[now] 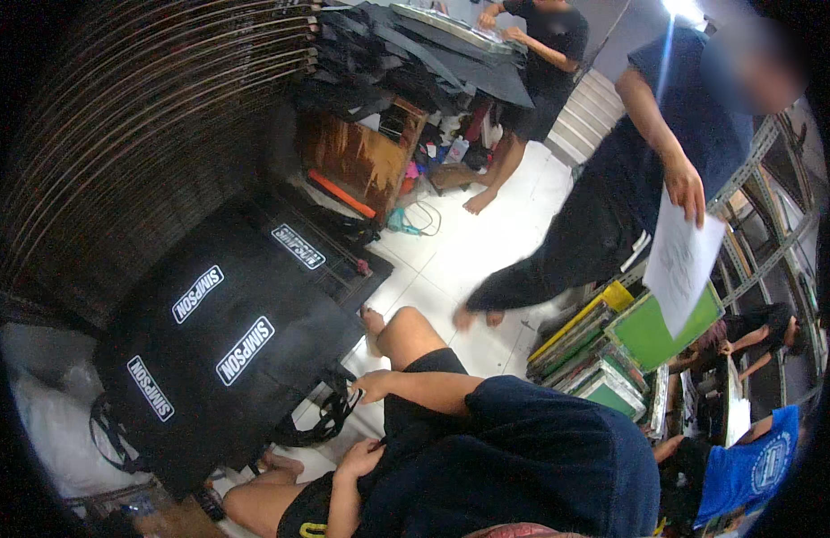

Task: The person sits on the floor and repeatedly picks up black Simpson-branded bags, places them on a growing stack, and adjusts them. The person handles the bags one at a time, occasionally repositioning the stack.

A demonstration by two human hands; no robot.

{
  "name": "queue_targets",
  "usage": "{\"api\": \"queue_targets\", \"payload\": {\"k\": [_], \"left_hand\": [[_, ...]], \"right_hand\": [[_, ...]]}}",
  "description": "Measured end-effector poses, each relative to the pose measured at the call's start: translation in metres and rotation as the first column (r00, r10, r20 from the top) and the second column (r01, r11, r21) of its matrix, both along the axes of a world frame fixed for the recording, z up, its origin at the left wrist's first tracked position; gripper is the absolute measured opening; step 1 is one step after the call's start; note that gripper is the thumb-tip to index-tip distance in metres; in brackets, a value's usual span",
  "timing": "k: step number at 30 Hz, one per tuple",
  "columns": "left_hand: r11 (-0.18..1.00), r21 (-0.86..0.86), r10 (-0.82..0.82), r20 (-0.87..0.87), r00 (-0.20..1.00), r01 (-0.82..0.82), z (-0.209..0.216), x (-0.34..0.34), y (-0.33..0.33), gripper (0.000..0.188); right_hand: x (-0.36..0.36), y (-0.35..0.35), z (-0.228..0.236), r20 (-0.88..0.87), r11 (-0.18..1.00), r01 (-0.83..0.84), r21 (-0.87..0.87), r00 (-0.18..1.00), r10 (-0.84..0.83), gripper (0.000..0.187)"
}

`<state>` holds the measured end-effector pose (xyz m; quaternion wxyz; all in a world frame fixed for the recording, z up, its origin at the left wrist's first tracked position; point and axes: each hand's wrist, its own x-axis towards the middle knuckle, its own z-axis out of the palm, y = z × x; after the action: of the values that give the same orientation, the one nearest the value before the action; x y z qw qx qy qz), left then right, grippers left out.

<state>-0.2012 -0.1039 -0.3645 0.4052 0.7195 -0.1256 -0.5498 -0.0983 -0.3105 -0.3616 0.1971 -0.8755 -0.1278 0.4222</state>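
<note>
1. The dark round border of the lens is cutting off the wire rack [146, 134] at the upper left and the crumpled clear plastic [56, 421] at the lower left.
2. The left forearm is leaving through the lower edge, and the dark clothing is making the left fingertips hard to see.
3. The left hand [358, 459] is resting at the lap, its fingers bending loosely; I cannot tell if it is gripping something.
4. The right hand [372, 386] is lying just beside the black straps [330, 421], its fingers curling; their tips are partly hiding, so I cannot tell if it is holding a strap.
5. The black fabric [222, 309] is lying spread in front of the person's knees, mostly flat, with the straps hanging loosely at its near edge.
6. Four white-bordered rectangular labels [246, 351] are standing out on it, turning in different directions.
7. Across the white tiles [442, 255], a co-worker [612, 193] is holding a paper sheet [684, 260].
</note>
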Motion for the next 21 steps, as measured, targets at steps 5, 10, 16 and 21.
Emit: {"api": "queue_targets", "payload": {"k": [5, 10, 16, 21], "left_hand": [[0.996, -0.06, -0.065, 0.031, 0.997, 0.066, 0.033, 0.012, 0.009, 0.048], [0.971, -0.208, -0.095, 0.105, 0.99, 0.116, -0.029, 0.007, 0.027, 0.046], [0.991, -0.128, 0.034, -0.06, 0.998, -0.041, 0.021, 0.016, 0.037, 0.041], [0.987, 0.075, 0.151, -0.116, 0.982, -0.143, 0.043, 0.018, 0.021, 0.044]], "right_hand": [[0.002, 0.001, -0.022, -0.045, 0.997, -0.052, -0.054, 0.998, 0.049, 0.057], [0.008, 0.021, 0.0, -0.022, 0.996, -0.031, -0.082, 0.999, 0.03, 0.052], [0.014, 0.023, -0.001, 0.027, 0.999, -0.002, 0.042, 1.0, 0.001, 0.049], [0.014, 0.012, 0.03, 0.056, 0.996, 0.037, 0.081, 0.998, -0.042, 0.048]]}}
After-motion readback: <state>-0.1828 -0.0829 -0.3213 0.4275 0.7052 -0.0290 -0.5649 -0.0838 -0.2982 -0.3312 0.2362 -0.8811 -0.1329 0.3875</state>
